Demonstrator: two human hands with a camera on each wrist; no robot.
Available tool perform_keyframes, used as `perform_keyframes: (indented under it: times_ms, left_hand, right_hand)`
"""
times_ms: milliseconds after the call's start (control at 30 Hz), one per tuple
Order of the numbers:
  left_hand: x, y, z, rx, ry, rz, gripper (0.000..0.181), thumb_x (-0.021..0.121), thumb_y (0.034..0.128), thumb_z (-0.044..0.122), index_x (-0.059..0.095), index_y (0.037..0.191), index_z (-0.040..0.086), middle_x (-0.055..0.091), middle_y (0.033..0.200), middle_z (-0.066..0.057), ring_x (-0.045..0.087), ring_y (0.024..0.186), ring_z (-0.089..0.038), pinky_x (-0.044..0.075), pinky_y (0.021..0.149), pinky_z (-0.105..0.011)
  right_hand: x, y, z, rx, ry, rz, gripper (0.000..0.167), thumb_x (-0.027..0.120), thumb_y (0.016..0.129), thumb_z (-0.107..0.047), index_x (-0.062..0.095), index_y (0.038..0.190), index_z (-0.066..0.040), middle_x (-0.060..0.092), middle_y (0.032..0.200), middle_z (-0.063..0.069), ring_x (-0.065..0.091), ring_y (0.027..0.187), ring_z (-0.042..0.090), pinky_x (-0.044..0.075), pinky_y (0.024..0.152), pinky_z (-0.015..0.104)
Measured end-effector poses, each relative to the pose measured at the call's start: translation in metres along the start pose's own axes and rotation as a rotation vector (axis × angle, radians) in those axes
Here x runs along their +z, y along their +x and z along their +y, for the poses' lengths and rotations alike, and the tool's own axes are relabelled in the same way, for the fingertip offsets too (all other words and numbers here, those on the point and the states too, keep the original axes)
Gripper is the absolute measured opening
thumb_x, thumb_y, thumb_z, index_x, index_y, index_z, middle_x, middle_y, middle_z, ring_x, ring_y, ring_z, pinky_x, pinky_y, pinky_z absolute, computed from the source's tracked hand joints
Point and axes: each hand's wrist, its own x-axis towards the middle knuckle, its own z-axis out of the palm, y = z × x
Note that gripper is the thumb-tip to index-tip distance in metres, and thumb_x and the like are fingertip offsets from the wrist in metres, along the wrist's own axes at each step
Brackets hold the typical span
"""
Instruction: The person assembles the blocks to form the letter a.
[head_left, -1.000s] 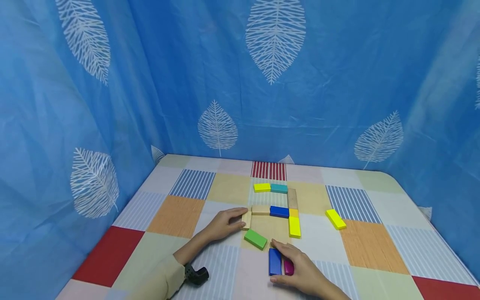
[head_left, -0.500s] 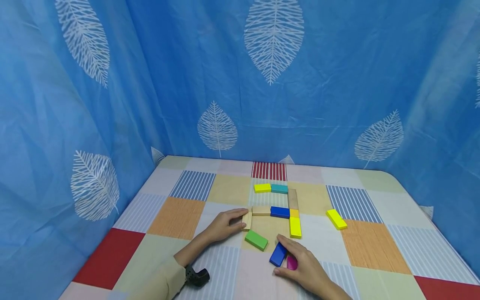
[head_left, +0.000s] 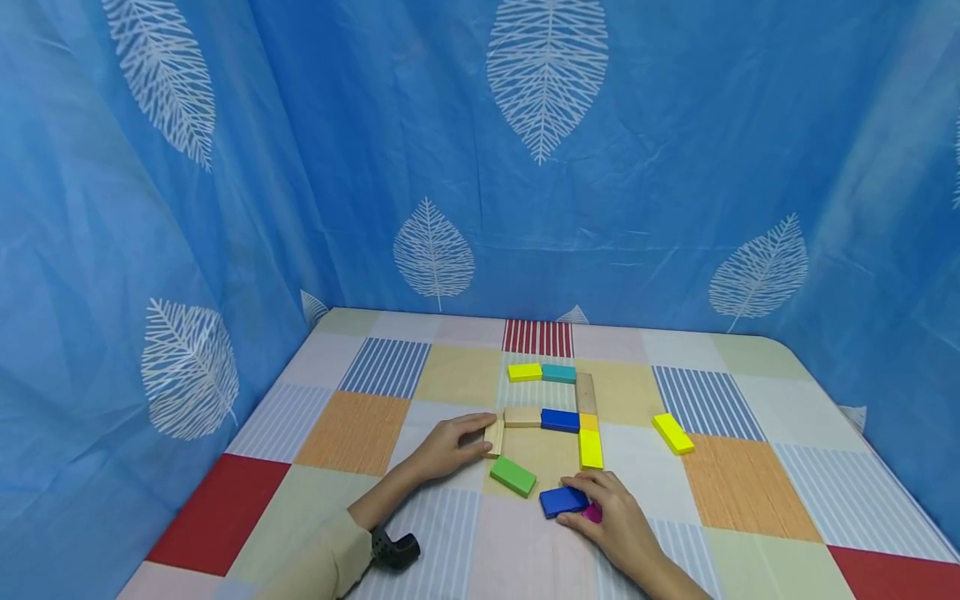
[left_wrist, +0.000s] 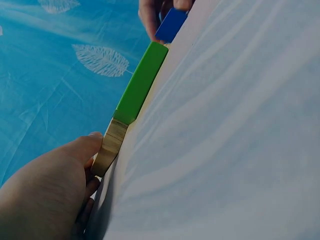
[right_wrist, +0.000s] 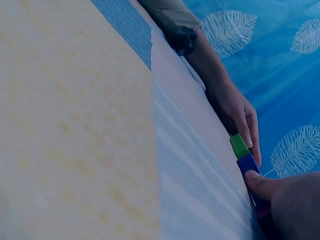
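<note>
One blue block (head_left: 559, 502), pinched by the right hand (head_left: 617, 518), sits just beside a green block (head_left: 513, 476); a magenta block (head_left: 592, 512), mostly hidden, appears to lie within the same grasp. The left hand (head_left: 444, 451) pinches a pale wooden block (head_left: 495, 437) on the patchwork tablecloth (head_left: 352, 429).

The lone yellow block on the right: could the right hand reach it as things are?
Probably yes: in the head view only patchwork cloth shows between the right hand and the lone yellow block. But that hand pinches a blue block, which it would likely have to release first.
</note>
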Motion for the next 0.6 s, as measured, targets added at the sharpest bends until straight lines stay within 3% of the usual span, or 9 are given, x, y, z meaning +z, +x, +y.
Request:
perform_keyframes:
  times_ms: [167, 333, 600]
  left_hand:
    - [-0.0006, -0.0004, 0.0013, 0.001, 0.002, -0.003, 0.048, 0.058, 0.0911, 0.033, 0.052, 0.132, 0.008, 0.051, 0.132, -0.006, 0.045, 0.123, -0.022, 0.036, 0.102, -0.038]
    - [-0.0019, -0.0006, 0.0034, -0.006, -0.001, -0.008, 0.048, 0.059, 0.0909, 0.032, 0.052, 0.132, 0.008, 0.051, 0.133, -0.006, 0.044, 0.124, -0.021, 0.036, 0.102, -0.038]
    - [-0.0032, -0.0015, 0.0069, -0.021, -0.015, -0.014, 0.048, 0.058, 0.0913, 0.032, 0.051, 0.132, 0.008, 0.051, 0.132, -0.006, 0.045, 0.124, -0.022, 0.036, 0.102, -0.038]
  right_hand:
    - [0.0002, 0.0015, -0.0017, 0.093, 0.068, -0.008, 0.040, 0.082, 0.068, -0.024, 0.070, 0.106, -0.016, 0.064, 0.101, -0.009, 0.056, 0.097, 0.010, 0.050, 0.084, 0.035]
    - [0.0021, 0.0023, -0.0012, 0.060, 0.101, 0.024, 0.040, 0.082, 0.068, -0.020, 0.071, 0.106, -0.014, 0.067, 0.102, -0.006, 0.061, 0.099, 0.013, 0.050, 0.085, 0.036]
    - [0.0032, 0.0030, 0.0018, 0.045, 0.161, -0.005, 0.038, 0.078, 0.073, -0.018, 0.070, 0.109, -0.016, 0.067, 0.107, -0.007, 0.061, 0.102, 0.012, 0.049, 0.086, 0.035]
